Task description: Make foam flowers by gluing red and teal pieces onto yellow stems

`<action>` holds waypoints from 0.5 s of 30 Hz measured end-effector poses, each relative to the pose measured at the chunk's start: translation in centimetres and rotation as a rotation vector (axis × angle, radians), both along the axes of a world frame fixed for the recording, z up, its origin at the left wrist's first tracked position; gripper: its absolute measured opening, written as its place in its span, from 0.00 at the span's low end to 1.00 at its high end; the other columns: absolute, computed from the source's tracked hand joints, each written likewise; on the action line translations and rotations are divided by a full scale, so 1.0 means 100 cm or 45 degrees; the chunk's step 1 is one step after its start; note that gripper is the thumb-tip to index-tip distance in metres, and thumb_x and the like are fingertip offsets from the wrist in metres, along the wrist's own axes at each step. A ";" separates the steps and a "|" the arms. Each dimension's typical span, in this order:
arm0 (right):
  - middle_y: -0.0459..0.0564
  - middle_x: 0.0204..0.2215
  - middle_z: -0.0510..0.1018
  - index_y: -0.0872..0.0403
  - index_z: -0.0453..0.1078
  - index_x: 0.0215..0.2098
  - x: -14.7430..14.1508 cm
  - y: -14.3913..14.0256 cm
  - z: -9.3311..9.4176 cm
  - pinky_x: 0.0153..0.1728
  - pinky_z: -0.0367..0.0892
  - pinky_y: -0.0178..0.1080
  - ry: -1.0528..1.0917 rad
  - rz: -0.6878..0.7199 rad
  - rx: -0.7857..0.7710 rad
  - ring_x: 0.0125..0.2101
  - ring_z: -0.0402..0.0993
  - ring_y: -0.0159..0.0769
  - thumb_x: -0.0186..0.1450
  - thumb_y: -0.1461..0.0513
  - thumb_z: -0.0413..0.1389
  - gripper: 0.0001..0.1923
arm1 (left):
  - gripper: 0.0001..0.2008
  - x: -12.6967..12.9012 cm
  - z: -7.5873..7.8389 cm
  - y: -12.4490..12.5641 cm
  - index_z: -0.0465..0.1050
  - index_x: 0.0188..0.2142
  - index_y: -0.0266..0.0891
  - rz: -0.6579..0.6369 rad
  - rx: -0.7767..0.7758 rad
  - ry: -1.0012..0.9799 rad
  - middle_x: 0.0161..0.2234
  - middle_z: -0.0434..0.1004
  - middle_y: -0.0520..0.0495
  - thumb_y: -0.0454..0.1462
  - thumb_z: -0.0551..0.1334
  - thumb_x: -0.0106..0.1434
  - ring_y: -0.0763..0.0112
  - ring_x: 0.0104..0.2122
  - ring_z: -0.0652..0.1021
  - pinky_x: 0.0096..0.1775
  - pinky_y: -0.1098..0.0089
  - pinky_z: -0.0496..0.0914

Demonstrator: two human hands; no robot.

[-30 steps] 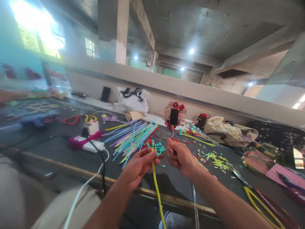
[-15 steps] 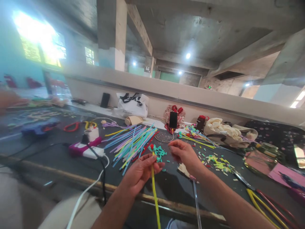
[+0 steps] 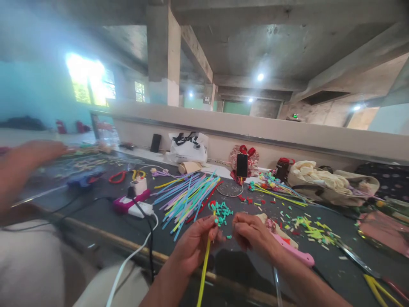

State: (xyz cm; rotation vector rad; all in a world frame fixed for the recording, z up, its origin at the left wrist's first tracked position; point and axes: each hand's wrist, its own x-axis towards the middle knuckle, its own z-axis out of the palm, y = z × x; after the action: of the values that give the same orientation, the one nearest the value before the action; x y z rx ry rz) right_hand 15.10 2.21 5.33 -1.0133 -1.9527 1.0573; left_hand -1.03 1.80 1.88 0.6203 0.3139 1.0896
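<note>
My left hand (image 3: 198,238) pinches a yellow fuzzy stem (image 3: 204,273), like a pipe cleaner, which runs down toward my lap. A red bit (image 3: 211,205) and turquoise bits show at its upper end. To the right, apart from it, my right hand (image 3: 251,232) is closed with curled fingers; whatever they hold is hidden. Behind my right wrist lies a pink glue gun (image 3: 297,252) on a pale scrap, and a clear stick (image 3: 277,281) extends below my forearm. Short turquoise pieces (image 3: 223,211) lie just beyond my left fingertips.
Long coloured stems (image 3: 188,200) lie left of centre, beside a power strip (image 3: 134,204) with cables. Yellow clippings (image 3: 315,230) and scissors (image 3: 358,258) are on the right. A phone (image 3: 242,165) stands at the back. Another person's arm (image 3: 32,162) reaches in from the left.
The view has swung left, shifting things rightward. My right hand has lowered and its fingers have curled in, uncovering the pink glue gun. The other person's arm shows more.
</note>
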 end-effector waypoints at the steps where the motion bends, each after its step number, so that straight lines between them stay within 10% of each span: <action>1: 0.39 0.10 0.59 0.55 0.56 0.14 -0.002 0.001 -0.001 0.14 0.50 0.27 -0.008 -0.004 0.010 0.13 0.55 0.23 0.56 0.67 0.43 0.13 | 0.07 0.000 0.000 0.000 0.66 0.19 0.34 0.012 -0.002 0.027 0.11 0.64 0.56 0.34 0.62 0.50 0.77 0.18 0.70 0.28 0.75 0.65; 15: 0.43 0.21 0.70 0.55 0.69 0.26 -0.007 0.003 0.003 0.25 0.60 0.29 -0.099 -0.129 0.509 0.23 0.66 0.27 0.55 0.65 0.53 0.03 | 0.06 0.009 -0.009 0.001 0.71 0.24 0.32 0.049 -0.047 0.156 0.13 0.70 0.52 0.34 0.64 0.49 0.79 0.16 0.69 0.25 0.76 0.63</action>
State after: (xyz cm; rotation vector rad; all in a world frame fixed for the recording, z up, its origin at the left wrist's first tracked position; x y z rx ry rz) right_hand 14.37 2.48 5.66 -0.9261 -2.0430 0.5465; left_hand -0.14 1.90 1.02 0.6511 0.4525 1.0825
